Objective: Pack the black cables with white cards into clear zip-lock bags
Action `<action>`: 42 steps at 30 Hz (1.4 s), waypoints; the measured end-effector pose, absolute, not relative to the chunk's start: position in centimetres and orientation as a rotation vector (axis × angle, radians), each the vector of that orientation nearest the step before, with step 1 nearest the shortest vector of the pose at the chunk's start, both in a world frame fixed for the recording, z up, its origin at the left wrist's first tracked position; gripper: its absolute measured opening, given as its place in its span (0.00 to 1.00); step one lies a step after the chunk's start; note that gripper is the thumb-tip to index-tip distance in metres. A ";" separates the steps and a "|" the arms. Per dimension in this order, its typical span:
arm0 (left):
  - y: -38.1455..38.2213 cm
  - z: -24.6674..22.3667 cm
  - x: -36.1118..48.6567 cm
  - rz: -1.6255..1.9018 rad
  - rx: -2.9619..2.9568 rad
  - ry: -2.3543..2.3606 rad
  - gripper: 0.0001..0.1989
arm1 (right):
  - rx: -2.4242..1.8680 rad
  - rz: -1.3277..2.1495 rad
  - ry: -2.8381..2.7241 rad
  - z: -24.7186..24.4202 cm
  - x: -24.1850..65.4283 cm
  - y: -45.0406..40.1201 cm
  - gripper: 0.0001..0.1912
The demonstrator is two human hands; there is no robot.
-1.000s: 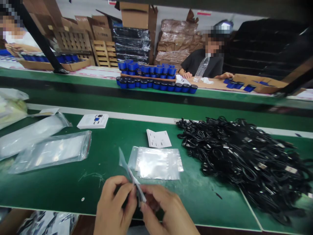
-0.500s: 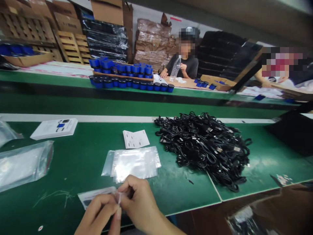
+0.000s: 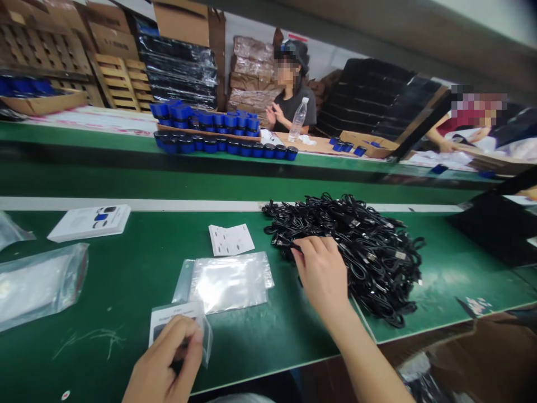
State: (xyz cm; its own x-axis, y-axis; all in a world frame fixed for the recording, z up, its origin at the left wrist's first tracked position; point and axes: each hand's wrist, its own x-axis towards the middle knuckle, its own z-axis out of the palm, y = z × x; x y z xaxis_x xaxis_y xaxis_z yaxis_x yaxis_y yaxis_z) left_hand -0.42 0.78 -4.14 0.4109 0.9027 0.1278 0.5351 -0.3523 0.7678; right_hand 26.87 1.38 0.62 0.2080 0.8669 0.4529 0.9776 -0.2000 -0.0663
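My left hand (image 3: 170, 358) pinches a small clear bag (image 3: 206, 341) with a printed leaflet (image 3: 157, 322) inside, low over the green table's front part. My right hand (image 3: 323, 274) lies on the left side of a big pile of black cables (image 3: 377, 268), its fingertips curled at a cable. Between the hands and the far edge is a stack of flat clear bags (image 3: 230, 282). Just behind those bags sits a small stack of folded white leaflets (image 3: 231, 239).
At the left are a thicker leaflet stack (image 3: 90, 222) and a large clear bag (image 3: 39, 285). Blue-and-black items (image 3: 210, 126) line the raised shelf behind. A person (image 3: 293, 95) sits beyond it near a bottle (image 3: 298, 118); another is at far right.
My right hand has left the small bag and moved right to the cables. The bag in my left hand now shows its printed leaflet. The person behind has let go of the bottle.
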 end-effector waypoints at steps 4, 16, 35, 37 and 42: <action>1.0 -4.0 -0.5 0.685 2.095 1.232 0.12 | -2.166 -0.425 -1.824 0.3 27.6 3.3 0.08; 0.9 -3.7 -0.4 0.655 2.079 1.251 0.11 | -1.854 -0.024 -1.921 3.4 27.7 0.2 0.10; 0.6 -3.5 0.2 0.722 1.975 1.310 0.12 | -1.778 0.748 -1.178 -2.3 24.4 -4.4 0.17; 0.4 -3.4 0.3 0.724 1.947 1.315 0.12 | -1.630 0.964 -0.984 -1.8 23.9 -4.3 0.18; 0.4 -3.4 0.3 0.725 1.893 1.309 0.13 | -1.373 1.216 -0.883 -1.4 22.9 -4.4 0.19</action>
